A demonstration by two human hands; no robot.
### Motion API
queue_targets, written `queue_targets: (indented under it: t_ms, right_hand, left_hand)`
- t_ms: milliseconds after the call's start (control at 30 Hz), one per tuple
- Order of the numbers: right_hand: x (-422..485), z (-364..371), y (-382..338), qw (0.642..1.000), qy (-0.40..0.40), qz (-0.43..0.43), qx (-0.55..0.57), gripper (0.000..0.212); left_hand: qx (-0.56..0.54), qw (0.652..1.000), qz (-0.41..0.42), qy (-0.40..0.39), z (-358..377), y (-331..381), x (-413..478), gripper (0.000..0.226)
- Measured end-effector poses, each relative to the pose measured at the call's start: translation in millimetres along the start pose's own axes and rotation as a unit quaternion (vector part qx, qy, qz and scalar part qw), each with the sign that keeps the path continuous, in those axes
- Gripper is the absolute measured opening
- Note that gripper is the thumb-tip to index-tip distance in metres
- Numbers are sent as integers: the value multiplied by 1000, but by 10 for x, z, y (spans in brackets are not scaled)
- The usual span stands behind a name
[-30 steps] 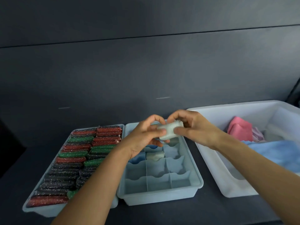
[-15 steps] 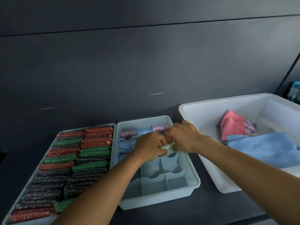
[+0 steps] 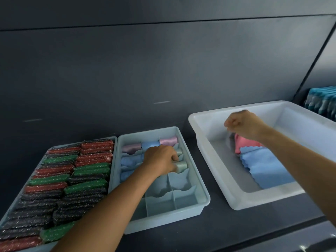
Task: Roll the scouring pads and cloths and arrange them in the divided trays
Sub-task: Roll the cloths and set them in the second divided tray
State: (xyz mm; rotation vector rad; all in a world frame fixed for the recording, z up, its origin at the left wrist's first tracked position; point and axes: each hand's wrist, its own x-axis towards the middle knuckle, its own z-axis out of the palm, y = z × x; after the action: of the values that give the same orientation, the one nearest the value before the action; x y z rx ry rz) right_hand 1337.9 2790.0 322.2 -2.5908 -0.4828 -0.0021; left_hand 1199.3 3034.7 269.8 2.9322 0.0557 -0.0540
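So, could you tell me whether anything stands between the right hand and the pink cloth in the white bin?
Nothing visible does: the right hand is over the open white bin, just above the pink cloth.

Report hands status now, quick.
Left hand: grips the pale green rolled cloth in the divided tray.
Right hand: curled over white bin; hold cannot be told.

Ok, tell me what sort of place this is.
Probably a packing or sorting bench: rows of rolled scouring pads, a divided tray half filled with rolled cloths, and a white tub of flat cloths beside it.
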Motion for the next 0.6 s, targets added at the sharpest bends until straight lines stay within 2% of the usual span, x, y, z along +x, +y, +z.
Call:
queue_targets:
  t_ms: [33, 100, 167, 267, 300, 400, 467, 500, 533, 600]
  right_hand:
    - [4, 0, 116, 998, -38, 13, -55, 20]
    - [-16, 19, 288, 978, -115, 45, -167, 22]
    - [-27, 69, 418, 954, -148, 47, -257, 23]
    - [-8, 165, 565, 965, -142, 96, -198, 26]
    - [21, 190, 621, 959, -138, 80, -233, 27]
    - [91, 201, 641, 960, -161, 72, -218, 26]
    - [74, 73, 459, 950, -119, -28, -286, 14]
    - [49, -12, 371, 953, -88, -85, -277, 10]
    - [28, -97, 288, 964, -53, -120, -233, 8]
    - [-53, -270, 44, 989, 2, -133, -60, 7]
  left_hand:
    - [-34, 999, -13, 9, -24, 5, -13, 12]
    - [-115, 992, -39, 44, -63, 44, -50, 22]
    - [-181, 980, -39, 76, -91, 108, -78, 27]
    - [-246, 965, -23, 92, -145, 238, -109, 25]
    - [-262, 961, -22, 88, -165, 271, -116, 24]
    - [-326, 940, -29, 91, -212, 313, -140, 21]
    - [-407, 905, -36, 114, -250, 328, -179, 17]
    - [-446, 886, -37, 123, -268, 347, -211, 15]
    - [-476, 869, -34, 130, -286, 371, -250, 15]
    - [-505, 851, -29, 142, -321, 428, -292, 15]
